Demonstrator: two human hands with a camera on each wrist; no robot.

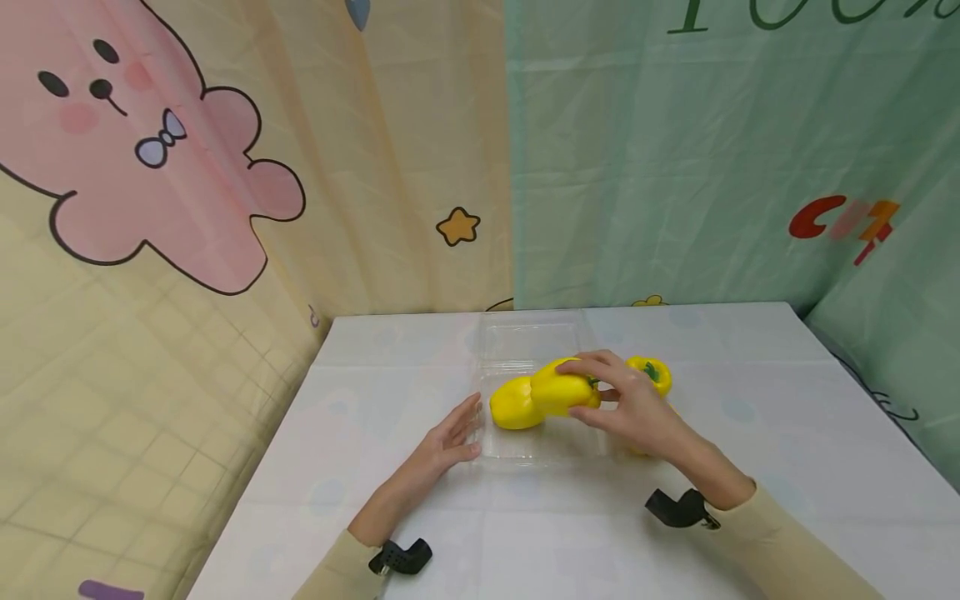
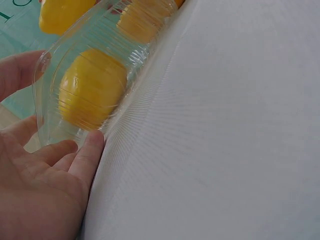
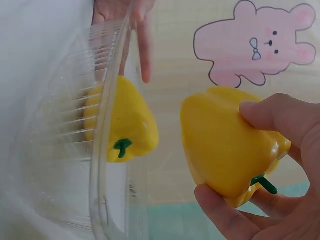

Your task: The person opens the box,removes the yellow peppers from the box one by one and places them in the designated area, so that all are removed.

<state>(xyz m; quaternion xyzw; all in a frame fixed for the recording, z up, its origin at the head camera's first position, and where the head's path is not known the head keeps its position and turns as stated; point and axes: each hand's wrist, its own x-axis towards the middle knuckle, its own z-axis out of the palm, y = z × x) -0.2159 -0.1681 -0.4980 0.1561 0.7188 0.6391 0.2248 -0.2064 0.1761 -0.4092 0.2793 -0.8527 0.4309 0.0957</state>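
A yellow bell pepper with a green stem (image 1: 561,393) is pinched between the thumb and fingers of my right hand (image 1: 637,408), raised above a clear plastic container (image 1: 540,446). Inside the container's left part lies another yellow bell pepper (image 3: 132,122), seen through the ribbed wall in the left wrist view. My left hand (image 1: 447,437) rests against the container's left side, fingers extended along the wall and rim (image 2: 42,85). The raised pepper overlaps the lying one in the head view; the right wrist view shows them apart.
Another yellow bell pepper (image 1: 651,373) sits right of the container, behind my right hand. More yellow shows below it, mostly hidden by my hand and forearm. The container's transparent lid (image 1: 531,337) lies folded back on the white-covered table (image 1: 390,358). Printed curtains hang behind.
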